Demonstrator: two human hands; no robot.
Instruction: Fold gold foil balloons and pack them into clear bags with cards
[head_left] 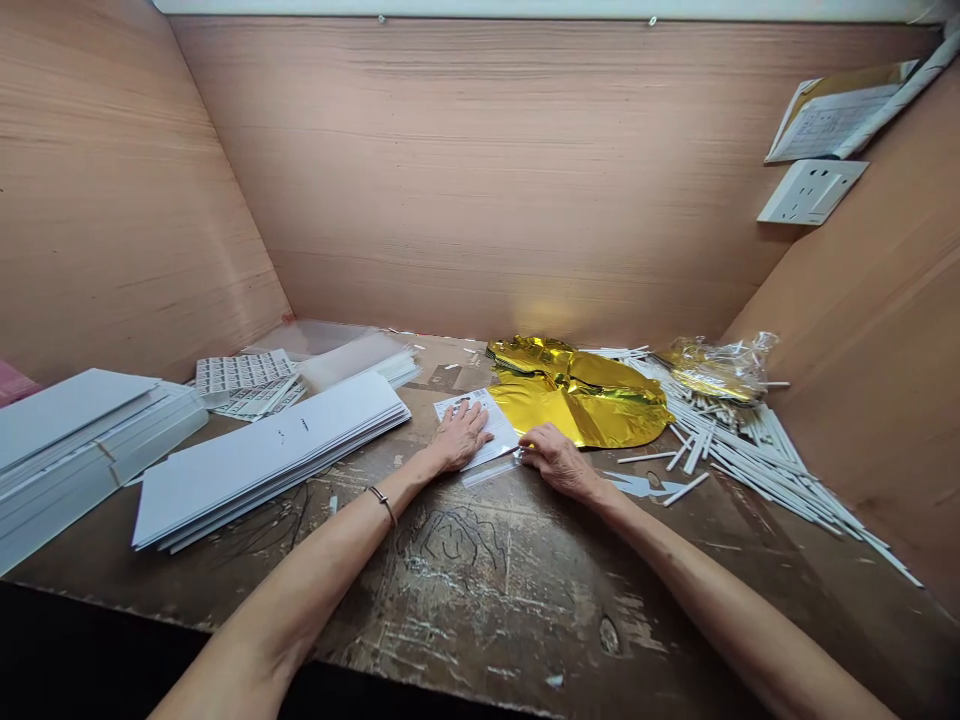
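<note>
Packet (pixel 496 424) flat beneath left grip (pixel 459 437)

card stack (pixel 270 450) left, foil (pixel 581 395) behind packet (pixel 480 425), sticks (pixel 750 450) right

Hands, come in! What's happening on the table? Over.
Left hand flat on the bagged card. Right hand at its clear flap. Gold foil balloon close behind.
</note>
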